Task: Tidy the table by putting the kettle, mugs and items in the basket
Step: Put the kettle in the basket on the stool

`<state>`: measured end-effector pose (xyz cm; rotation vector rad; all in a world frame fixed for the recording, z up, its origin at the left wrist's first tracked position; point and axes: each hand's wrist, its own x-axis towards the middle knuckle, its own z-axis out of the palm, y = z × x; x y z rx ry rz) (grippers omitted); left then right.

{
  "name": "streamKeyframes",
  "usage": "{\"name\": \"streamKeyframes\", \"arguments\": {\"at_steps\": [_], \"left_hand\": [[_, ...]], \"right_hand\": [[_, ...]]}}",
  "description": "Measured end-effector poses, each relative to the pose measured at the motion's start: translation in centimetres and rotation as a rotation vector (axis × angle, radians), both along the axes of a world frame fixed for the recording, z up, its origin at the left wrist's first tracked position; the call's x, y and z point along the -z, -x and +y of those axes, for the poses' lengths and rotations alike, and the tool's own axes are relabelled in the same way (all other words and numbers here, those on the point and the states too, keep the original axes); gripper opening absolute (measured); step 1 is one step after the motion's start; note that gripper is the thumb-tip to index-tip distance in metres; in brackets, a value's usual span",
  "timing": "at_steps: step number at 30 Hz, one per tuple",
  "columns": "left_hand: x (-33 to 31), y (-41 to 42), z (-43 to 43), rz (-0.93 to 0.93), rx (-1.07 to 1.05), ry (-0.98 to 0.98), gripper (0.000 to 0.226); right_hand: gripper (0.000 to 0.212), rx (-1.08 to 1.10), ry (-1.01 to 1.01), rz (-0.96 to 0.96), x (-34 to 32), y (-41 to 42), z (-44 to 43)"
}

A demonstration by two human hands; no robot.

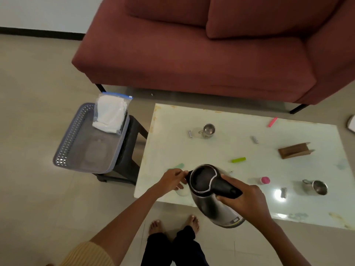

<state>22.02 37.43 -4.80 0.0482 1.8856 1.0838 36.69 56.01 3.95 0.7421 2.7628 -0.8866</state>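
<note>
A steel kettle [213,210] with a black lid and handle is lifted over the table's near edge. My right hand [244,202] grips its black handle. My left hand [172,180] pinches the kettle's spout side at the rim. The grey plastic basket [75,143] sits on a dark stool to the left of the table, with a clear bag of white cloth [110,114] leaning in it. One steel mug [208,130] stands at the table's far middle, another steel mug [317,187] at the near right.
On the pale table [211,120] lie a green marker [238,160], a pink marker [272,122], a wooden holder [294,150], a pink-capped bottle [264,180] and small metal clips. A maroon sofa [192,54] stands behind. My bare feet are on the floor.
</note>
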Motion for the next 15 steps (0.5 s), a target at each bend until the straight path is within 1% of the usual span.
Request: {"name": "streamKeyframes", "arguments": {"at_steps": [4, 6, 12, 15], "left_hand": [[-3.7, 0.2, -0.9, 0.077, -0.045, -0.044, 0.020], [-5.5, 0.3, -1.6, 0.125, -0.040, -0.028, 0.019], [-10.0, 1.1, -4.5, 0.319, -0.034, 0.164, 0.027], [-12.0, 1.7, -6.8, 0.416, -0.058, 0.231, 0.031]], "right_hand": [[0.065, -0.004, 0.072, 0.094, -2.8, 0.6, -0.2], [0.064, -0.022, 0.117, 0.124, -4.1, 1.3, -0.3], [0.062, -0.163, 0.247, 0.171, -6.5, 3.4, -1.5], [0.055, -0.186, 0.298, 0.176, -7.1, 4.8, -2.8]]}}
